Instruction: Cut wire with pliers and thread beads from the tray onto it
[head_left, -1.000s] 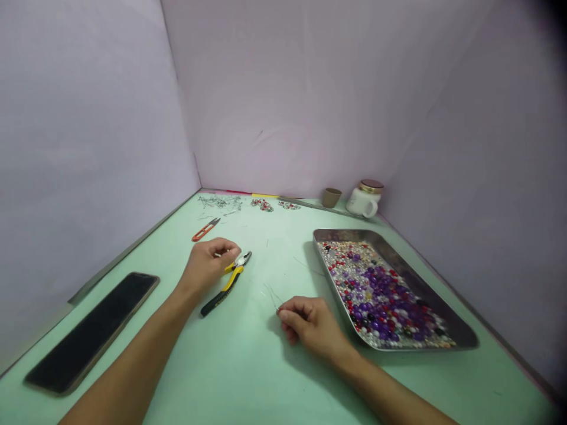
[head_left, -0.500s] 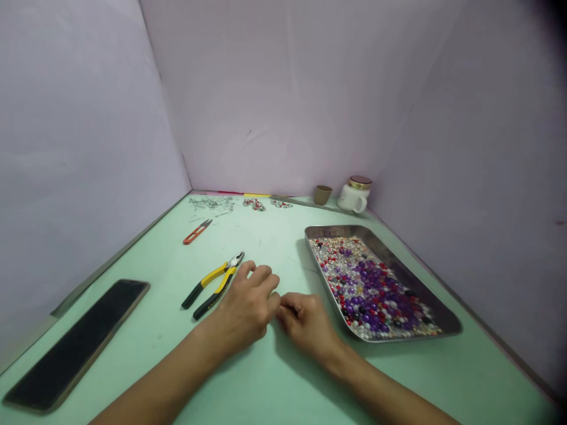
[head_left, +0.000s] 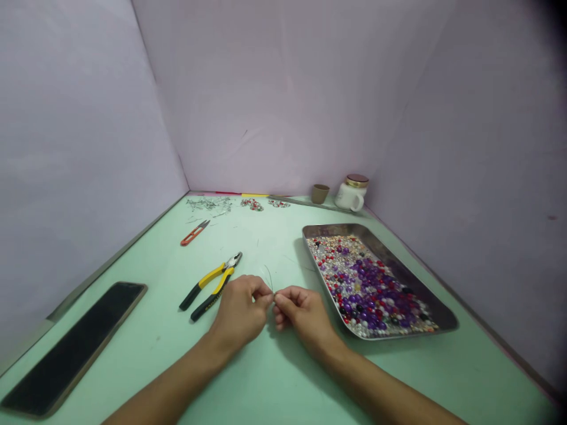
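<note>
Thin wire (head_left: pixel 268 277) sticks up from between my fingertips, its lower part hidden by them. My left hand (head_left: pixel 243 308) is closed in a pinch on the wire. Fingertip to fingertip with it, my right hand (head_left: pixel 303 314) pinches the same wire from the right. Whether a bead is on the wire I cannot make out. Just left of my left hand lie pliers (head_left: pixel 211 285) with yellow and black handles, jaws pointing away. A metal tray (head_left: pixel 328 293) of purple, red, white and black beads (head_left: pixel 372 286) stands to the right of my right hand.
Orange thread snips (head_left: pixel 195 233) lie behind the pliers. Farther back are a heap of wire pieces (head_left: pixel 208 204) and beaded pieces (head_left: pixel 252 205). A brown cup (head_left: pixel 319 193) and a lidded white mug (head_left: pixel 351 195) stand at the back wall. A phone (head_left: pixel 75 348) lies at left.
My left hand has turned and its raised fingers have curled in to a pinch. The wire now shows above my fingertips. My right hand has shifted only slightly.
</note>
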A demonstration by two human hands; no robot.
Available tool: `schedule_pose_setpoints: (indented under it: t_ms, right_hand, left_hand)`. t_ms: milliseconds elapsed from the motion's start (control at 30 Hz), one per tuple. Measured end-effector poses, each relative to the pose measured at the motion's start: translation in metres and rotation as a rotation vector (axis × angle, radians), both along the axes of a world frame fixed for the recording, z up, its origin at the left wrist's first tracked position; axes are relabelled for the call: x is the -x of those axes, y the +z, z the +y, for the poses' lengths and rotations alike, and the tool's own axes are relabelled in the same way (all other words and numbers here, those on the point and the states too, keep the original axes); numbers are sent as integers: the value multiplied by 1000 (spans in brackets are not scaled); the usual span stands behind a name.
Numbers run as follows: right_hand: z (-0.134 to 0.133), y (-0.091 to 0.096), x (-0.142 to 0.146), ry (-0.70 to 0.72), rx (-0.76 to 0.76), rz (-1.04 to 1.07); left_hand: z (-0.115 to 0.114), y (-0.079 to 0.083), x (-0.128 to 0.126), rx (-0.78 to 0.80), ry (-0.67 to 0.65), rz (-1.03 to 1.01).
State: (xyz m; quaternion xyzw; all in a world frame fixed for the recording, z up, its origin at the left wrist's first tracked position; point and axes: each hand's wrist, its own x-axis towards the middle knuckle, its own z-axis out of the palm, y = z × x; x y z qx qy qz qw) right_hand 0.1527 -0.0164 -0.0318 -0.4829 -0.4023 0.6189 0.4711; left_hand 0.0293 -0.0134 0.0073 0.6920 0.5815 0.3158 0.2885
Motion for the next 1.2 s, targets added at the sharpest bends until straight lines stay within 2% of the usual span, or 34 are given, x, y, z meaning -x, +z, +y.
schedule_pose_setpoints:
  t_ms: [67, 133, 200, 267, 333, 367, 533, 600, 700, 900, 1133, 1200]
  right_hand:
    - [-2, 0, 0, 7, -6, 89]
    - [-4, 0, 0, 27, -12, 176]
    - [-4, -1, -1, 56, -8, 221]
    - [-3, -1, -2, 71, -13, 192]
    - [-1, 0, -3, 59, -30, 107]
    - [0, 1, -4, 41, -46, 58]
    - [0, 1, -7, 21, -153, -144]
    - [-1, 0, -7, 56, -215, -226]
    - [-2, -3, -8, 116, -338, -376]
    - [-4, -2, -9, 207, -501, -555]
    - [-4, 2, -12, 263, -654, -612]
    - [-3, 1, -12, 223, -578, -501]
  left_hand:
    - [2, 2, 0, 267, 31, -239]
    - [5, 2, 2, 453, 18, -477]
    - [8, 0, 5, 548, 1, -616]
    - [10, -2, 8, 563, -17, -616]
    - [11, -2, 10, 478, -25, -494]
    - [10, -2, 11, 383, -14, -395]
    - [5, 0, 12, -325, 116, 116]
    - [4, -1, 12, -446, 127, 239]
    - [5, -3, 12, -452, 94, 341]
    - [3, -1, 6, -479, 8, 364]
    - [3, -4, -9, -506, -31, 442]
    - [5, -1, -11, -552, -50, 451]
